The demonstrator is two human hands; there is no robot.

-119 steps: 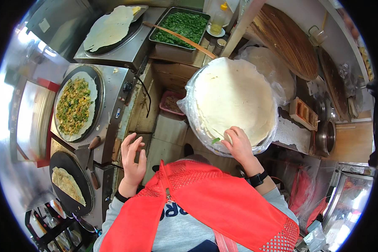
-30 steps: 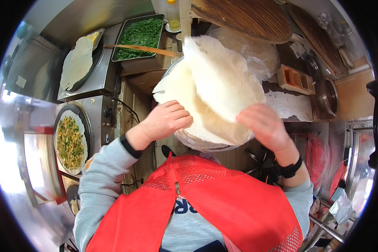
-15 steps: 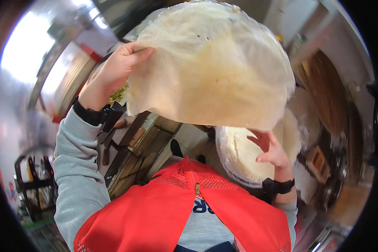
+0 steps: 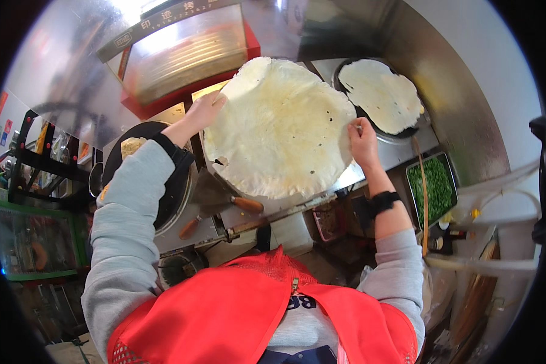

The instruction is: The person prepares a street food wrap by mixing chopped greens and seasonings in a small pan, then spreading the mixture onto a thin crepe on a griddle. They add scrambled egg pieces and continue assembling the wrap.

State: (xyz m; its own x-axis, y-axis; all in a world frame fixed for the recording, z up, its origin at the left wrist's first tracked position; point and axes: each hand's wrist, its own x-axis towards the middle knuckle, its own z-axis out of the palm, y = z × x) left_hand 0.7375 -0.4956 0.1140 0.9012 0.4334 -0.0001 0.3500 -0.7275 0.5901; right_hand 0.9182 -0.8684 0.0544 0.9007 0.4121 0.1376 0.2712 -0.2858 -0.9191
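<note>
A large, thin round flatbread sheet [image 4: 279, 130], pale with a few small holes, is stretched out between my hands above the counter. My left hand [image 4: 205, 112] pinches its left edge. At the right edge my right hand [image 4: 363, 141] has its fingers closed on the rim. Beyond my right hand, a second flatbread [image 4: 379, 94] lies on a round black griddle [image 4: 414, 131]. Another round black griddle [image 4: 173, 200], partly hidden by my left forearm, has a piece of browned food [image 4: 131, 146] on it.
A red-framed, glass-fronted oven [image 4: 188, 51] stands behind the counter. Two wooden-handled tools [image 4: 247, 204] lie by the front edge. To the right sit a metal tray of chopped greens [image 4: 432, 188] and a long wooden stick [image 4: 423, 206]. A black rack [image 4: 48, 155] is at left.
My right hand, earlier spread below the sheet over a plastic-wrapped stack, now grips its right edge. The view has turned to the counter with the griddles, and the sheet hangs spread over it.
</note>
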